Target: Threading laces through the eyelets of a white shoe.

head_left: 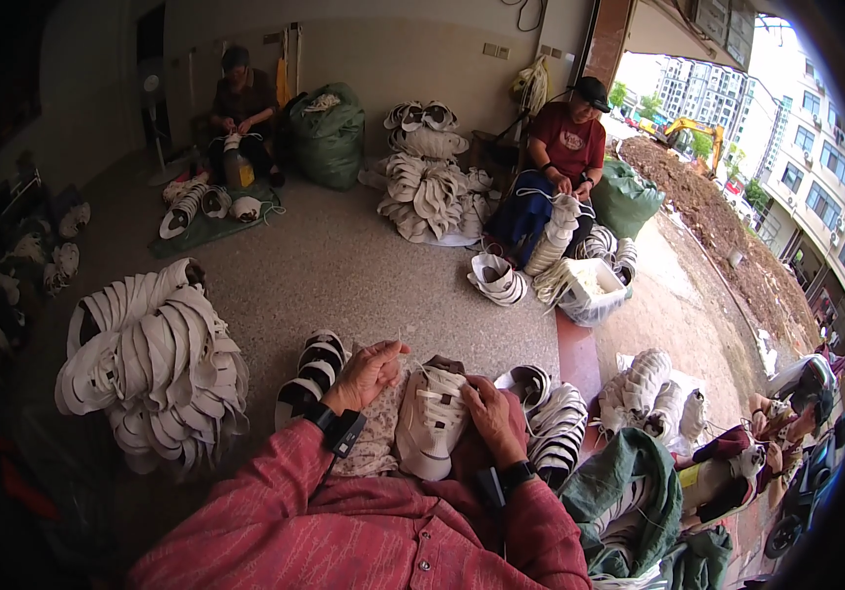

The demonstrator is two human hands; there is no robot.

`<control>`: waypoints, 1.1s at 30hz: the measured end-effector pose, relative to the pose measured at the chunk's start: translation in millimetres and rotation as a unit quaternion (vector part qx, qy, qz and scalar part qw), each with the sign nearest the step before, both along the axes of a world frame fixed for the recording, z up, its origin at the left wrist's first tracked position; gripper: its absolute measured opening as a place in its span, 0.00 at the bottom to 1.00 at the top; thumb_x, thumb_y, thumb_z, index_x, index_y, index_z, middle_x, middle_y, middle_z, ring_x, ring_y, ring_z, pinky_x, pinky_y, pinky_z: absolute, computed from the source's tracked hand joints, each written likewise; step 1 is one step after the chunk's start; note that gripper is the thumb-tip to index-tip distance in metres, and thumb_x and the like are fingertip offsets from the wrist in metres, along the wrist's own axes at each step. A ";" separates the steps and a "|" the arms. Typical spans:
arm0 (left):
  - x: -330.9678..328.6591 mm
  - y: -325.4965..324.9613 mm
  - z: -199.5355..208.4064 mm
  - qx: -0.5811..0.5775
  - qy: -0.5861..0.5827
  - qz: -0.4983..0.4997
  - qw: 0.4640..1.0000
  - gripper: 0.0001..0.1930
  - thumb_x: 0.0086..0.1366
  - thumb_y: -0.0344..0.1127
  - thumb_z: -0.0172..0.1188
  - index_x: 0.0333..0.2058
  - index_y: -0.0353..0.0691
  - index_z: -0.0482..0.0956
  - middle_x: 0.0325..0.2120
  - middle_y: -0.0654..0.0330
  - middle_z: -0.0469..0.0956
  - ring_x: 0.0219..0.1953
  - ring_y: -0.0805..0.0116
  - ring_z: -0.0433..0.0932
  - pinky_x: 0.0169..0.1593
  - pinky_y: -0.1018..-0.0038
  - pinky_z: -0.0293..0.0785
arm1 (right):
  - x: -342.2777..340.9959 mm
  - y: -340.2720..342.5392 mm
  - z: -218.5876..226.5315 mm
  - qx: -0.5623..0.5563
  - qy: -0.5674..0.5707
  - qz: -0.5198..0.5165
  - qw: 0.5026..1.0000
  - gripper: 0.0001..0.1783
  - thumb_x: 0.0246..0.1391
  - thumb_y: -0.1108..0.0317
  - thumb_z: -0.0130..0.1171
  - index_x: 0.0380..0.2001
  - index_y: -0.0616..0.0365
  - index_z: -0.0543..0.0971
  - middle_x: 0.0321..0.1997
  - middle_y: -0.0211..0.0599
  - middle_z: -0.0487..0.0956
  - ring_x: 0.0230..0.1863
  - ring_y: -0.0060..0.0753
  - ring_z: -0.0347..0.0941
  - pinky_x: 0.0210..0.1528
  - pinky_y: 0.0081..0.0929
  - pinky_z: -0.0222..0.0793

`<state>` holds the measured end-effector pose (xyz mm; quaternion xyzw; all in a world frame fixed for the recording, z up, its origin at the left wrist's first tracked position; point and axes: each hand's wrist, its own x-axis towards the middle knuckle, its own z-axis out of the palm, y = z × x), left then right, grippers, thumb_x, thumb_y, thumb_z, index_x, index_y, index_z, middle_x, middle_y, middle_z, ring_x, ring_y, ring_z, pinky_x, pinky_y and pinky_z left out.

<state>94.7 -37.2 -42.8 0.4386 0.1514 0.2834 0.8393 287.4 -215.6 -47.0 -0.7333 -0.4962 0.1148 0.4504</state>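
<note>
A white shoe upper point(430, 425) with laces across its front lies on my lap, toe end toward me. My left hand point(371, 375) is raised just left of it, with thumb and fingers pinched together. Whatever that pinch holds, perhaps a lace end, is too fine to make out. At the upper's right edge, near the lace holes, my right hand point(493, 417) grips it between thumb and fingers. Patterned cloth point(375, 433) covers my lap beneath the upper.
Stacked white uppers point(162, 369) stand at left, dark-lined ones point(319, 366) beyond my left hand, and more point(558, 428) by my right arm. Green cloth point(629, 492) lies at lower right. People work at the back and right, near a white-lined bin point(594, 295).
</note>
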 end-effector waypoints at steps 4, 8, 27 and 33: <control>0.0 1.8 4.5 0.000 0.039 -0.005 0.999 0.17 0.67 0.46 0.57 0.40 0.34 0.75 0.13 0.74 0.56 0.15 0.82 0.56 0.24 0.80 0.59 | 2.8 5.7 -6.5 -0.020 0.027 -0.006 0.999 0.18 0.57 0.56 0.55 0.44 0.56 0.78 0.42 0.43 0.80 0.44 0.41 0.77 0.46 0.30 0.71; 5.9 3.4 32.5 0.179 0.232 -0.017 0.956 0.14 0.67 0.43 0.56 0.37 0.36 0.79 0.12 0.76 0.61 0.13 0.86 0.57 0.18 0.82 0.56 | 8.4 3.6 1.3 0.003 0.038 0.004 0.999 0.17 0.58 0.58 0.54 0.43 0.60 0.77 0.41 0.44 0.79 0.44 0.41 0.77 0.47 0.28 0.70; 4.3 3.8 35.3 0.013 -0.018 0.057 0.998 0.13 0.68 0.40 0.55 0.38 0.35 0.77 0.17 0.68 0.71 0.23 0.77 0.72 0.37 0.75 0.78 | -2.9 5.0 14.8 -0.025 0.039 0.006 0.999 0.15 0.58 0.63 0.55 0.44 0.61 0.77 0.43 0.39 0.79 0.46 0.33 0.75 0.49 0.24 0.68; -18.9 31.9 53.3 -0.069 -0.034 0.126 0.989 0.11 0.67 0.40 0.57 0.38 0.36 0.78 0.13 0.72 0.64 0.15 0.83 0.61 0.20 0.82 0.63 | -2.3 4.9 19.3 -0.052 0.017 -0.011 0.998 0.15 0.58 0.62 0.55 0.44 0.60 0.77 0.41 0.39 0.80 0.44 0.34 0.76 0.48 0.25 0.68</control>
